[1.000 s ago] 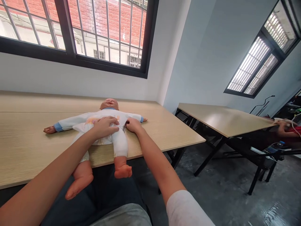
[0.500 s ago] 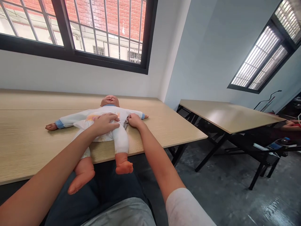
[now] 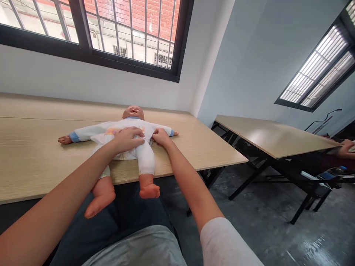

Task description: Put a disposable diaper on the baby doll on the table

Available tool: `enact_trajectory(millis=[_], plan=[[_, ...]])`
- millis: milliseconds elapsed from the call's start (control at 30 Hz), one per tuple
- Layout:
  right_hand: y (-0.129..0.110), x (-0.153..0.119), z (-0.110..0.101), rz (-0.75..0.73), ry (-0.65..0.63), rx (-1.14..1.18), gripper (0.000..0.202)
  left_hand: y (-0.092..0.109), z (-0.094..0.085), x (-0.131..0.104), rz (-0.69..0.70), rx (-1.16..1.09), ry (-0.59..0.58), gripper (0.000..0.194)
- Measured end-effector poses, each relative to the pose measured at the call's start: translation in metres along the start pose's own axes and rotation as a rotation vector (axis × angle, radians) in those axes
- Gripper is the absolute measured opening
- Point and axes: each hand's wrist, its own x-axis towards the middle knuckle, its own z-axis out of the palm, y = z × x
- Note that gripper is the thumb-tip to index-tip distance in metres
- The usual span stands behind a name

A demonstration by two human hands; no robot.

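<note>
The doll (image 3: 133, 115) lies face up on the worktop (image 3: 216, 148), its long axis running from head by the window side to feet over the near edge. The left hand (image 3: 128, 139) rests on its belly, fingers slightly parted; the right hand (image 3: 161, 137) has curled fingers at its side, apparently pinching the white clothing (image 3: 146, 157).

2 bare forearms reaching forward, left hand (image 3: 128, 139) palm down, right hand (image 3: 161, 137) fingers curled

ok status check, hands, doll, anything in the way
Left hand spread on doll, right hand curled at its clothes, grip unclear. Doll face up on table, feet past the edge. Left forearm hides part of one leg.
</note>
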Motion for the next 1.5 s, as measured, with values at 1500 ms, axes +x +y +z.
enact_trajectory(millis=[1500], plan=[[-0.007,-0.005,-0.006,-0.119,0.046,-0.049,0.009,0.013,-0.009,-0.008,0.021,-0.048,0.010,0.039]])
